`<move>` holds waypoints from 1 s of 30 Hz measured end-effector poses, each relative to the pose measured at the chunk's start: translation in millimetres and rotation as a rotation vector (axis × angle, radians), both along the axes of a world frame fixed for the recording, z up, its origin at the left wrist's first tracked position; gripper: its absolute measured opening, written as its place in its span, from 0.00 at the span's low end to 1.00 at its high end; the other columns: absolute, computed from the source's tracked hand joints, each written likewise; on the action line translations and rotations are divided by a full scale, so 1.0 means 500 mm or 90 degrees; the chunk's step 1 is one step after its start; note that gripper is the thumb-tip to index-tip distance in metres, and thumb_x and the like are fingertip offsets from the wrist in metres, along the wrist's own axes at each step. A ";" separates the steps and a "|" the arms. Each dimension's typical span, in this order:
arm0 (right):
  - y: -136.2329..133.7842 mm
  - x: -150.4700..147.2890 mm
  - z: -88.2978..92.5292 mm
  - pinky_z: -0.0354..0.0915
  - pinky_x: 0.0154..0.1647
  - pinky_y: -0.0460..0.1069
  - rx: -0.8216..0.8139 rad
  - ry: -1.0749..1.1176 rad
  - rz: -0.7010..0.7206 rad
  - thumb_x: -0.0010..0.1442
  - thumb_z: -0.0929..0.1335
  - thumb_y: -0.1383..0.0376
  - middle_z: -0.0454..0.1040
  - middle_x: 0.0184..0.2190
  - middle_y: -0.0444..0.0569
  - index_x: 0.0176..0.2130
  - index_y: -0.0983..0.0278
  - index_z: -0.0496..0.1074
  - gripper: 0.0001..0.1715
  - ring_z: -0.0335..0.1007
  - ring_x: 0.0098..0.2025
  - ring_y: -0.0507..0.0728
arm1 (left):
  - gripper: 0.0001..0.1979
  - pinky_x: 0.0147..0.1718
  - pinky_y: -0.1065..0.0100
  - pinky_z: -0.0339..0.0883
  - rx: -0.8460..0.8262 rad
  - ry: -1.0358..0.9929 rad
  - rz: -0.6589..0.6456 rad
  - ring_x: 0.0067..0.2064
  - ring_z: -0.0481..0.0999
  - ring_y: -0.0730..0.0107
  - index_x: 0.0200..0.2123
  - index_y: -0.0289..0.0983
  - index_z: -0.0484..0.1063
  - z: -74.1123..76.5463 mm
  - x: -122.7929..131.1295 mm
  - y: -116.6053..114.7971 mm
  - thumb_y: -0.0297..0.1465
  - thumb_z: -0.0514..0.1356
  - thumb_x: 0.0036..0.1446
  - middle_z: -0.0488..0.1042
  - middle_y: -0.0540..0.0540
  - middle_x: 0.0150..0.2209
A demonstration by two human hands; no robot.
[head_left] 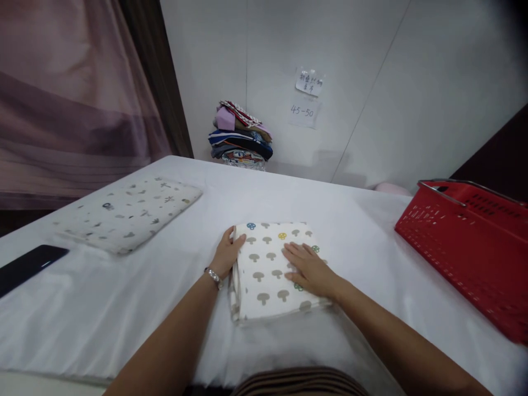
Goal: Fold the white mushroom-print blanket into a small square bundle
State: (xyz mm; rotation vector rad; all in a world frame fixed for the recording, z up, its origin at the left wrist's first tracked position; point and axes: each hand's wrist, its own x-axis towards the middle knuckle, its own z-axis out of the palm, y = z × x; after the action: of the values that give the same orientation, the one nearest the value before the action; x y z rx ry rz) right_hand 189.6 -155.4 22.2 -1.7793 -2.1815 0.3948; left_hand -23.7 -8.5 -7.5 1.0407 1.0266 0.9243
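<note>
A folded white cloth [270, 275] with grey mushrooms and a few blue, yellow and green ones lies on the white-covered table in front of me. My left hand [226, 254] holds its left edge, thumb on top and the other fingers at the side, partly hidden. On the right half of the cloth rests my right hand [310, 269], flat with fingers spread, pressing on the top layer. Several folded layers show along the cloth's left side.
Another folded cloth [136, 212] with small grey prints lies at the left. Nearby is a dark flat phone-like object [31, 267]. A red basket [470, 253] with a metal handle stands at the right. Stacked clothes [241, 135] sit beyond the table's far edge, against the wall.
</note>
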 end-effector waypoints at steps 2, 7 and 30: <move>-0.001 0.029 -0.009 0.36 0.63 0.60 -0.029 -0.074 -0.085 0.62 0.56 0.52 0.48 0.64 0.49 0.61 0.59 0.52 0.32 0.38 0.65 0.59 | 0.28 0.31 0.69 0.71 0.002 -0.001 0.004 0.34 0.76 0.69 0.55 0.38 0.58 0.001 0.001 0.000 0.31 0.62 0.52 0.73 0.39 0.44; 0.010 0.127 -0.018 0.42 0.60 0.63 -0.032 -0.139 -0.409 0.64 0.53 0.56 0.49 0.62 0.59 0.60 0.68 0.54 0.30 0.39 0.65 0.63 | 0.28 0.29 0.69 0.71 0.014 0.007 0.001 0.33 0.76 0.68 0.55 0.38 0.59 -0.005 0.000 0.003 0.33 0.63 0.51 0.74 0.40 0.43; 0.097 0.033 -0.034 0.34 0.63 0.60 -0.017 0.003 -0.169 0.60 0.57 0.48 0.44 0.64 0.52 0.61 0.64 0.53 0.37 0.33 0.66 0.60 | 0.28 0.30 0.69 0.71 0.022 0.014 -0.008 0.32 0.75 0.69 0.54 0.39 0.58 -0.018 -0.004 0.011 0.34 0.63 0.51 0.74 0.42 0.40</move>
State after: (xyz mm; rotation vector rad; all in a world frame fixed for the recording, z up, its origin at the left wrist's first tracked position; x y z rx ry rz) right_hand 206.3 -107.0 5.1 -2.0452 -1.9090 0.3651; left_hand -25.8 -3.1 -16.3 1.0868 1.0247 0.9256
